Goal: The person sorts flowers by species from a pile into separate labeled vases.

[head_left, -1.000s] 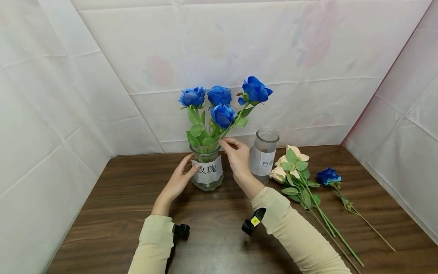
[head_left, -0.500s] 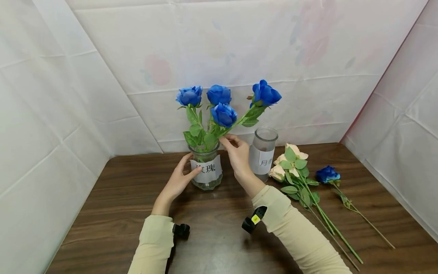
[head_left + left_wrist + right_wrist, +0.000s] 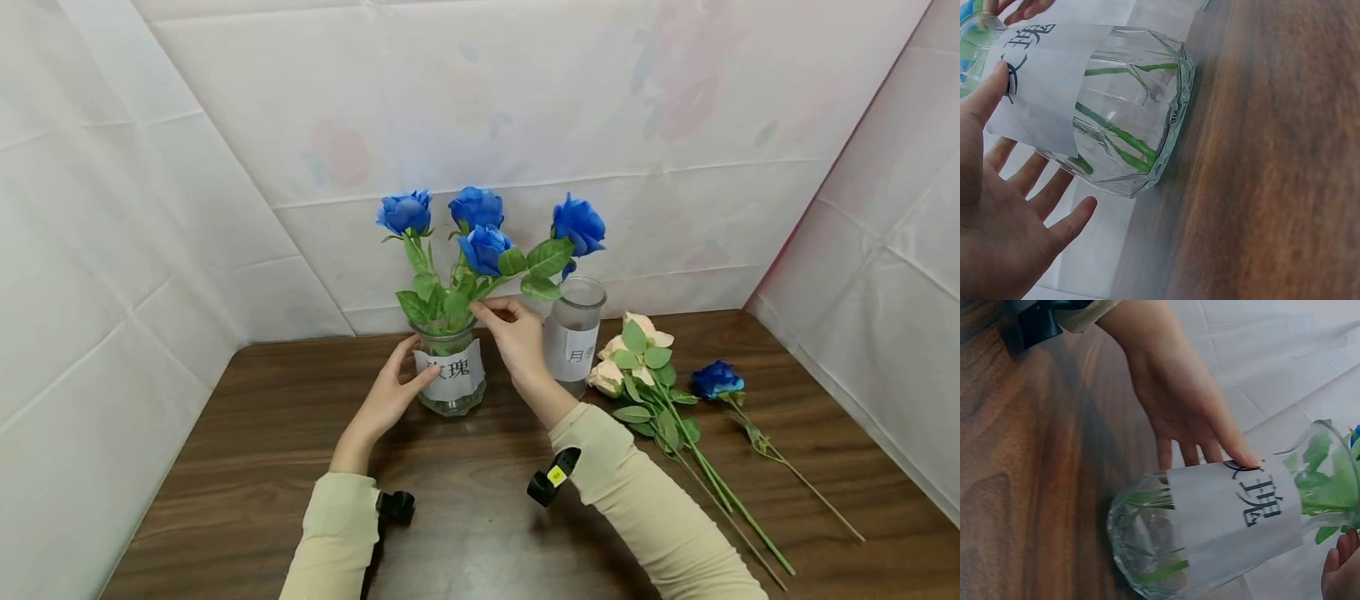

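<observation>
A clear glass vase (image 3: 452,407) with a white paper label (image 3: 459,377) stands upright on the table. My left hand (image 3: 386,400) holds its left side, thumb on the label and fingers behind the glass. My right hand (image 3: 521,346) pinches the green stem of a blue rose (image 3: 579,223) just at the vase's rim. That rose leans far to the right, its leaves spread over the rim of a second jar. Several other blue roses (image 3: 405,213) stand in the vase more upright. Green stems (image 3: 1125,139) show through its lower glass in the left wrist view.
Right of the vase stands the second glass jar (image 3: 555,350), also labelled, partly behind my right hand. Cream roses (image 3: 648,332) and one loose blue rose (image 3: 717,379) lie on the wooden table (image 3: 247,467) at right. White cloth walls (image 3: 300,100) enclose the back and sides.
The pinched rose has tilted right and lower, and its leaves have turned outward. The left-hand rose has shifted slightly left. Both hands stay nearly in place.
</observation>
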`<state>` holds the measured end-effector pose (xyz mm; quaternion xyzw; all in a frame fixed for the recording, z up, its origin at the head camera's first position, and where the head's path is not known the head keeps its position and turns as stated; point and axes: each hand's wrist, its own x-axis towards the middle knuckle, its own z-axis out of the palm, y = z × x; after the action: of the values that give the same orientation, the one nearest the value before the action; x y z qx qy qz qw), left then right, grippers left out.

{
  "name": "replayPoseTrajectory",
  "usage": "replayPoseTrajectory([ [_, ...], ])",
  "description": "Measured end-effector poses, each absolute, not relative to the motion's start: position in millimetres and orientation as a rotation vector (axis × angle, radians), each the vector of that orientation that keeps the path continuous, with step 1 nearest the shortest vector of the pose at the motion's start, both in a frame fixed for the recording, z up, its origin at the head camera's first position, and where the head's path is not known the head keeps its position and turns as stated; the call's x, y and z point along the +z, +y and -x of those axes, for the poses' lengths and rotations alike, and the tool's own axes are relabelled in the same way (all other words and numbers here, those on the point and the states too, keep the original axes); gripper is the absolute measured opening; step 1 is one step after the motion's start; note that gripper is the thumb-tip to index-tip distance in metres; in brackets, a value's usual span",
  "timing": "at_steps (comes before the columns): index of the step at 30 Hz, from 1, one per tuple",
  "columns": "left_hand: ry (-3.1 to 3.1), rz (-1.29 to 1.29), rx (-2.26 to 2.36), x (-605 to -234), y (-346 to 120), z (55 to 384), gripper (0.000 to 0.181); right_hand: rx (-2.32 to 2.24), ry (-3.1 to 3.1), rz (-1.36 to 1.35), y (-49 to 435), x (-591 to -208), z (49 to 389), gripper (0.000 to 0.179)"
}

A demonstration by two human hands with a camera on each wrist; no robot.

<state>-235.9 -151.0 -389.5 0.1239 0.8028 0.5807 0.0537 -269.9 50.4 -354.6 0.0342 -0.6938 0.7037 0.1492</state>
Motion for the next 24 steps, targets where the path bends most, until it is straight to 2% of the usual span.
replayPoseTrajectory([
  [9,2.433,-0.356,1.784,-392,-151,236,0.072,2.045,-1.968,-0.166,60,-367,262,0.026],
  [16,2.459,-0.368,1.752,-392,-149,236,0.069,2.053,-2.121,-0.224,88,-381,227,0.025],
  [24,2.477,-0.373,1.739,-391,-151,238,0.069,2.026,-2.237,-0.245,143,-387,184,0.028],
])
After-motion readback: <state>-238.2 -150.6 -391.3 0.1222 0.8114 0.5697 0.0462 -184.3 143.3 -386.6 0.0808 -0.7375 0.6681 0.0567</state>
